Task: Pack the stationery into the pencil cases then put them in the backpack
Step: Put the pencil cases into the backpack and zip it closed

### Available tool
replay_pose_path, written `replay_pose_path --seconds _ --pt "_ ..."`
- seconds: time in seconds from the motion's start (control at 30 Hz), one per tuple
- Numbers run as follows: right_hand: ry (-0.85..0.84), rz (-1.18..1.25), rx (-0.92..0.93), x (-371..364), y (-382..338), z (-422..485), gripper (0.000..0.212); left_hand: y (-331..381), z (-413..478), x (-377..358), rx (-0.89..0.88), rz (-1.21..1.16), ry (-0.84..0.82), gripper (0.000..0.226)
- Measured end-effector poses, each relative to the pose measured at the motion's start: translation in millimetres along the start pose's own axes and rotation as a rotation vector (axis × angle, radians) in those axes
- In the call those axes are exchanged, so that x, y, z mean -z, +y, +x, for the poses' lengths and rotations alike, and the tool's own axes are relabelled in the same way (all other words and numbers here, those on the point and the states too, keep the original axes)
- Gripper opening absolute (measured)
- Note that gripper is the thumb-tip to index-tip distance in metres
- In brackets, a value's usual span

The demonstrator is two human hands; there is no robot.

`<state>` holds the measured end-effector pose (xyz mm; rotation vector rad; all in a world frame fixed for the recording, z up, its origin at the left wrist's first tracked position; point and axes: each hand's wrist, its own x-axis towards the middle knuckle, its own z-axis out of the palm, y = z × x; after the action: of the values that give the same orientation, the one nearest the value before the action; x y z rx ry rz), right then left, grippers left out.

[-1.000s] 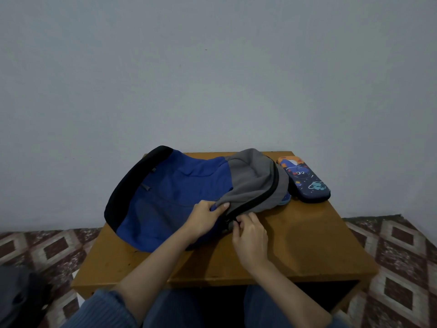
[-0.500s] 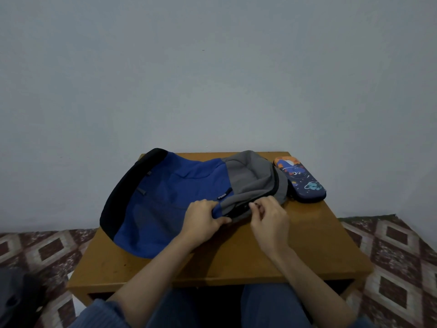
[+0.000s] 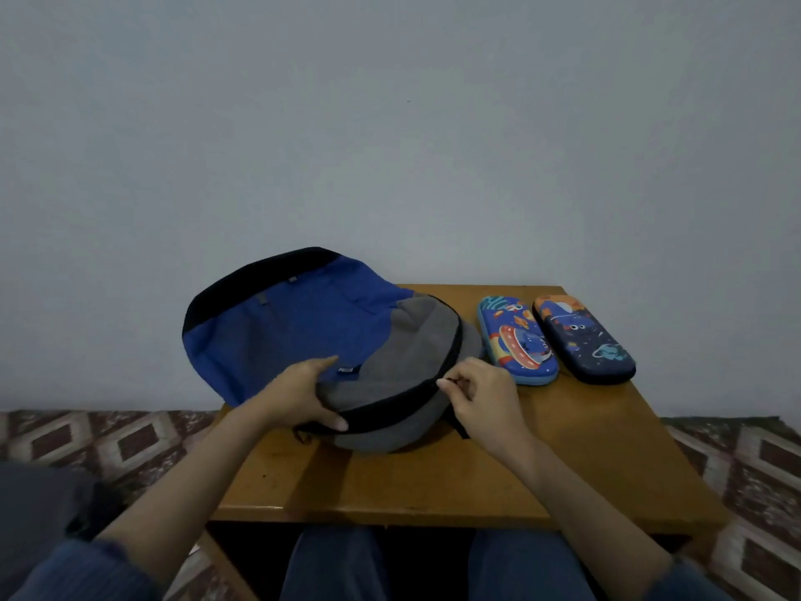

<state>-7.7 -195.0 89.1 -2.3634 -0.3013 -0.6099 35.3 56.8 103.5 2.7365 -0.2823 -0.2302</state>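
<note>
Pinching the zip pull (image 3: pixel 446 382) on the backpack (image 3: pixel 299 327), the right hand (image 3: pixel 485 401) works; the left hand (image 3: pixel 303 394) grips the limp, light cloth, likely best held taut beside it.

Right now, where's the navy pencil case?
Head view: the navy pencil case lies at the far right of the table, beside the light-blue pencil case on its left.

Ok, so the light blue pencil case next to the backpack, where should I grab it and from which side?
Probably its near rounded end, coming from above on your side. The light blue pencil case lies flat on the table, with the backpack close along one long side and the dark pencil case along the other, leaving that end free.
</note>
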Motion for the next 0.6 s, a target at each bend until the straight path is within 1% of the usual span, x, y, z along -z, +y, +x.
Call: replay_pose_path --seconds 0.03,0.07,0.13,0.2,0.23,0.3,0.37,0.47,0.53,0.6 --pt "-0.022 0.011 0.021 -5 -7 2 0.013 16 -7 2 -0.080 -0.102 -0.001 0.091" --pt "-0.039 0.018 0.042 -8 -13 3 0.014 32 -14 -1 -0.168 -0.156 0.022 0.087" --pt "-0.072 0.034 0.076 -14 -23 6 0.016 53 -21 -17 -0.282 -0.128 0.119 0.060" --pt "-0.104 -0.004 0.093 -20 -29 8 0.019 55 -24 -29 -0.268 -0.056 0.241 0.032" --pt "-0.113 -0.047 0.098 -23 -30 10 0.020 52 -24 -31 -0.242 -0.043 0.300 0.023" --pt "-0.090 -0.123 0.097 -26 -30 15 0.019 40 -25 -28 -0.200 -0.051 0.359 0.013" --pt "-0.041 -0.154 0.031 -22 -24 29 0.015 27 -30 -23 -0.212 -0.048 0.386 0.014" --pt "0.019 -0.212 -0.144 -8 -5 57 0.016 4 -42 -20 -0.225 -0.054 0.385 0.016" --pt "0.029 -0.220 -0.143 -4 1 65 0.021 -8 -49 -22 -0.218 -0.058 0.356 0.013" --pt "-0.001 -0.172 -0.061 -7 -7 63 0.024 -15 -53 -22 -0.219 -0.121 0.312 0.015"
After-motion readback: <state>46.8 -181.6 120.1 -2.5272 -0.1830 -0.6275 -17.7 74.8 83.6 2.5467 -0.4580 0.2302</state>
